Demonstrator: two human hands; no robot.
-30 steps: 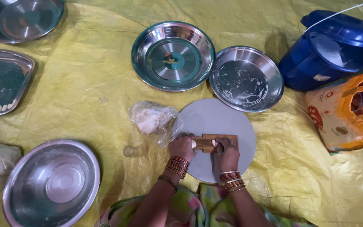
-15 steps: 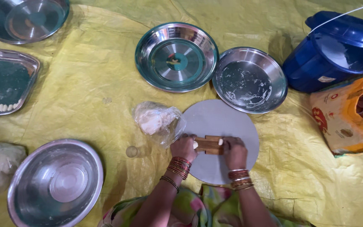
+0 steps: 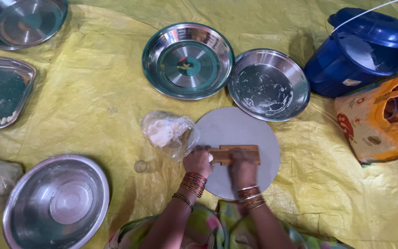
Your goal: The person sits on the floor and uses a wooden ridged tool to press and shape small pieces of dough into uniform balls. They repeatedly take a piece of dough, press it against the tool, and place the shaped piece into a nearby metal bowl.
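Observation:
A round grey board (image 3: 236, 129) lies on the yellow sheet in front of me. On it rests a small ridged wooden block (image 3: 241, 152). My left hand (image 3: 198, 161) grips the block's left end, where a bit of pale dough shows. My right hand (image 3: 243, 167) presses down on the block from the near side, fingers curled over it. Both wrists carry bangles. A clear plastic bag of dough (image 3: 167, 132) sits just left of the board, touching its edge.
Steel bowls lie around: one floured (image 3: 269, 85), one beside it (image 3: 188, 61), one near left (image 3: 56, 203), one far left (image 3: 19, 20). A steel tray (image 3: 1, 94) holds small white pieces. A blue lidded bucket (image 3: 362, 50) and orange bag (image 3: 383, 122) stand right.
Both hands stay on the wooden block over the board; they have shifted slightly across it. The view has drifted a little.

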